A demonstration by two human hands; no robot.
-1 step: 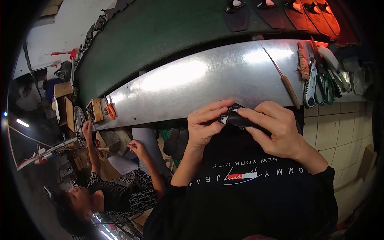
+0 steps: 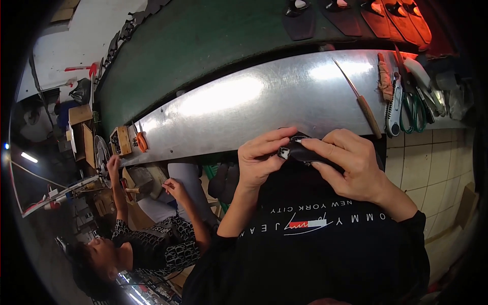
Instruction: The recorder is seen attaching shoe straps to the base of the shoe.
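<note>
A small, glossy black leather-like piece (image 2: 305, 154) is held up between my hands, just in front of the bench's near edge. White shows at its left end and on its upper side. My left hand (image 2: 259, 158) is closed round the left end, fingers above and thumb below. My right hand (image 2: 352, 165) pinches the right part, with the index fingertip on the upper side and the thumb underneath. My fingers and palm hide much of the piece, so its exact kind cannot be made out.
On the metal bench strip (image 2: 234, 117) lie a wooden-handled awl (image 2: 367, 114), a utility knife (image 2: 393, 119), green-handled scissors (image 2: 413, 114) and orange-handled scissors (image 2: 141, 141). Several dark flat pieces (image 2: 299, 28) lie on the green surface beyond. A co-worker (image 2: 157, 244) sits at my left.
My hands and the black piece stay practically where they were. The co-worker's farther hand has shifted slightly to the right.
</note>
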